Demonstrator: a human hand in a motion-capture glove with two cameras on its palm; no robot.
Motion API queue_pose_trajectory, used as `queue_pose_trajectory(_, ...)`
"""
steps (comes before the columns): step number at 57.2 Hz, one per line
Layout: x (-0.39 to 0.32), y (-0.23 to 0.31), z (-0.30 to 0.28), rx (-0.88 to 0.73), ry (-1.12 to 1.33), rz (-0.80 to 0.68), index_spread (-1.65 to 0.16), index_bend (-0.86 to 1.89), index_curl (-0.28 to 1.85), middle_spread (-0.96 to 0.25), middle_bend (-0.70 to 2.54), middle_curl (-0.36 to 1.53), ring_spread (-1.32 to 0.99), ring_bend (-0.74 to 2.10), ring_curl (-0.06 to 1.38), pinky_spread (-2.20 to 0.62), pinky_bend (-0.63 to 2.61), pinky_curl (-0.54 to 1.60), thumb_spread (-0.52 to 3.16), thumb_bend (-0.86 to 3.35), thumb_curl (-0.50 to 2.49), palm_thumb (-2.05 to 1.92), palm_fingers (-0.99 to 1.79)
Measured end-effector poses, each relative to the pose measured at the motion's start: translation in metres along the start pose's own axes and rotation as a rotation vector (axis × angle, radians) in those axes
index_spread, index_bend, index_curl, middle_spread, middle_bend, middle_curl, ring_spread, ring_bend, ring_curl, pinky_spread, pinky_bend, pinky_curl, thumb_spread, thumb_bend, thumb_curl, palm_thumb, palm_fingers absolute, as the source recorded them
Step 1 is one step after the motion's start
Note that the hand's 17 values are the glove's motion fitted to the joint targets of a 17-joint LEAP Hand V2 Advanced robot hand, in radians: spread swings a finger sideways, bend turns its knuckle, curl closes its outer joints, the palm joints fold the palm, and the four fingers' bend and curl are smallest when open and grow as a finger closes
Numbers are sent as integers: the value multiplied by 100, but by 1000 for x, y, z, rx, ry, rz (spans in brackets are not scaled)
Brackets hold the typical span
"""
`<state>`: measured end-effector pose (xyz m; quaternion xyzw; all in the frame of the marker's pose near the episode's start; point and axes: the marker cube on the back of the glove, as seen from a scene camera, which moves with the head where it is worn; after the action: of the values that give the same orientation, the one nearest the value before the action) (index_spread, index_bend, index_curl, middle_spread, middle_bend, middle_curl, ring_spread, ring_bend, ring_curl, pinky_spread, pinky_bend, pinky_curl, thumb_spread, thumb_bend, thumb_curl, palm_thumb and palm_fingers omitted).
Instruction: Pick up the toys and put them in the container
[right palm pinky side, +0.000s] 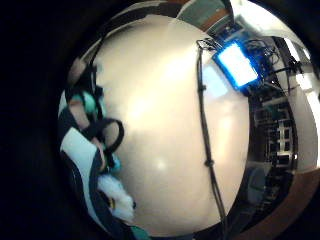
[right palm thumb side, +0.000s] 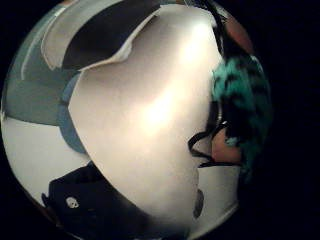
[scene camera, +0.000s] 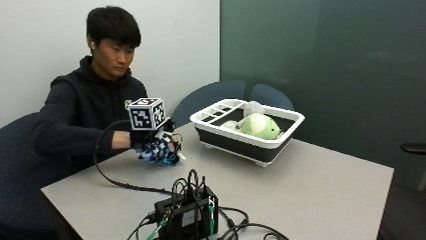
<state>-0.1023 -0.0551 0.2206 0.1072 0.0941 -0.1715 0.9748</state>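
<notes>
Glove hand (scene camera: 157, 145), our right, hangs just above the table (scene camera: 319, 190), fingers curled round a teal-and-black furry toy (scene camera: 160, 151). Rightward we note the white-rimmed container (scene camera: 279, 131), well apart, already holding a green plush (scene camera: 259, 126).

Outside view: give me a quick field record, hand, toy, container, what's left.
hand: gloved right hand raised above the table, left of the container
held toy: teal-and-black furry toy, fingers curled round it
container: black basket with white rim
contents: green plush toy, something white beside it
remaining: held toy not yet in the container
</notes>
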Motion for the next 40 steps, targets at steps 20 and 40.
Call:
queue_pose_trajectory(20,-55,-134,-204,273,-335,-84,-31,46,27,-15,67,58,-33,129,59,-40,112,43,98,21,75,72,110)
queue_pose_trajectory(40,-128,-204,-169,68,-351,-236,-32,40,39,-18,56,67,-34,134,61,-41,116,49,76,16,93,68,83)
